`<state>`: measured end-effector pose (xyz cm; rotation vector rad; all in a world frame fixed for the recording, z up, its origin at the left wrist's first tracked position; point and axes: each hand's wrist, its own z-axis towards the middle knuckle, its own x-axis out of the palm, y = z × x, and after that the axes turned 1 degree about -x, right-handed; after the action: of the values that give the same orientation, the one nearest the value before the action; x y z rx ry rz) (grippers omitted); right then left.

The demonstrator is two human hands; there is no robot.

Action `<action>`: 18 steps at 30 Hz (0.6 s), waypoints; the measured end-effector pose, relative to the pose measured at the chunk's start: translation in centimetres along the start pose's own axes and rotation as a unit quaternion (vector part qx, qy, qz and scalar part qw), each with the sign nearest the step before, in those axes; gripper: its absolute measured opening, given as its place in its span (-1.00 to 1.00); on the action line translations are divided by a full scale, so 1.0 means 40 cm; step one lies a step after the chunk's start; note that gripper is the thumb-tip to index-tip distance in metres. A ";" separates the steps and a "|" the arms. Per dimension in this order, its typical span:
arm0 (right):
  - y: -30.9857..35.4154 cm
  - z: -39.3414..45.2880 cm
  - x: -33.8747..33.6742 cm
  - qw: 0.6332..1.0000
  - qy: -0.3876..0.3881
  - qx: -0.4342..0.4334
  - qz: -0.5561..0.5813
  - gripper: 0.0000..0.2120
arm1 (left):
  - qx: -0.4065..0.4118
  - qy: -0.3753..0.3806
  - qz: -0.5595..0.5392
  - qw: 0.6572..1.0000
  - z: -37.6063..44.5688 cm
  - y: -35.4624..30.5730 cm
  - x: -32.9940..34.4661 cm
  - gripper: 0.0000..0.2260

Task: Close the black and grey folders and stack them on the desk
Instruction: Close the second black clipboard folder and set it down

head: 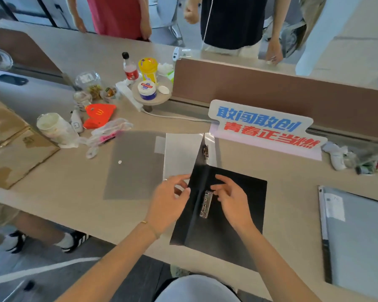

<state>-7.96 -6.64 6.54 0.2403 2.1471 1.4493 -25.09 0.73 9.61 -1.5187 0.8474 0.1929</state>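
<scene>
The left hand [169, 200] pinches the raised cover edge of the open black plastic folder [236, 214], which lies at the near edge of the beige table [74, 192]. The right hand [232, 199] hovers over its metal clip [206, 204], fingers loosely curled, holding nothing. The flat grey folder [133, 166] lies open just left. A white sign [264, 129] behind carries blue and red Chinese characters.

Slogan sign [266, 129] by divider [271, 88]; cardboard [15, 158] left
</scene>
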 end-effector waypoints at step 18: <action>-0.203 -0.006 -0.250 0.984 -0.125 0.097 -0.078 -0.67 | 0.037 0.122 0.170 0.977 -0.005 0.078 0.354 -0.71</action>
<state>1.51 -14.44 2.57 0.2997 2.0507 1.0638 -16.99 -4.64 -1.16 -1.3358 1.2978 0.2235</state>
